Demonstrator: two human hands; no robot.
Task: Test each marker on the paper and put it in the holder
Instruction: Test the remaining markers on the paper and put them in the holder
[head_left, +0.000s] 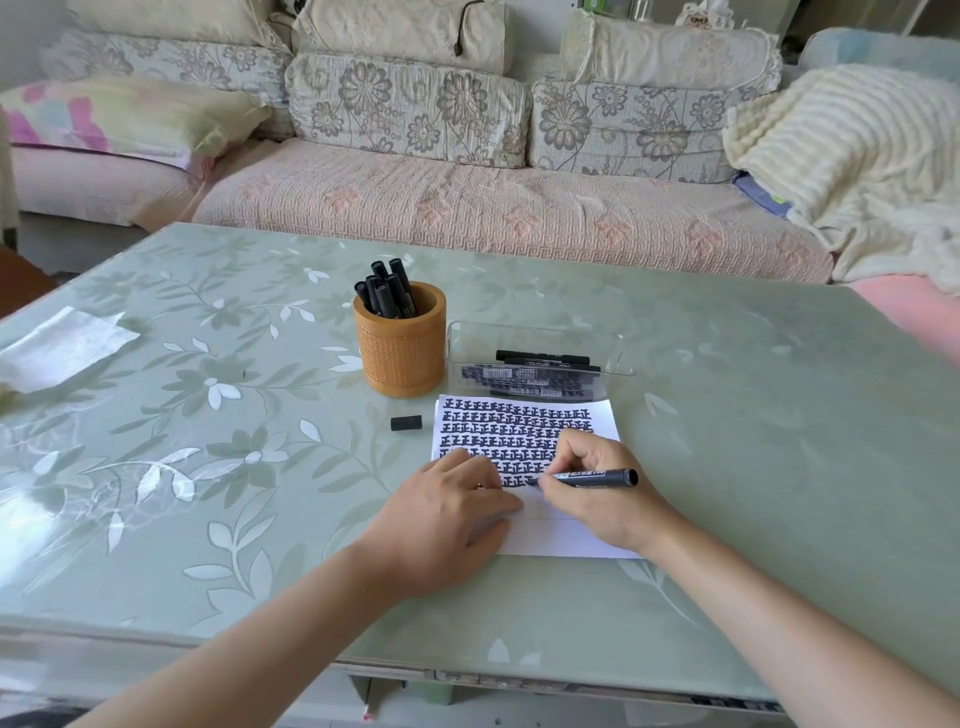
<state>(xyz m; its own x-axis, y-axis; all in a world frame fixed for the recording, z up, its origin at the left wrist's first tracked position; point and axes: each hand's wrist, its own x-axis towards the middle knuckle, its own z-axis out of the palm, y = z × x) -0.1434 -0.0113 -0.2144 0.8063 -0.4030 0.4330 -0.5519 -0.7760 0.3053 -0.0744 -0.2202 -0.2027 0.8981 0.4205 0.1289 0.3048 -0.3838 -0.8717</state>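
**Marker tip on the paper, pinched in the right-hand grip**

The black marker (592, 477) lies low over the paper (563, 536), its uncapped tip touching the lowest row of black characters and its barrel pointing off the paper's right edge. The right-hand grip (592, 491) pinches it with curled fingers near the tip. The left-hand grip (447, 514) is spread flat, fingers straight, pressing the paper's left edge. A loose black cap (406, 422) lies just left of the paper's top corner. Beyond that corner stands the orange holder (402, 353) with capped markers (387, 291) upright inside. A clear tray (621, 353) holding more markers (543, 358) sits just beyond the paper's top edge. All rest on the green floral bench (753, 415).
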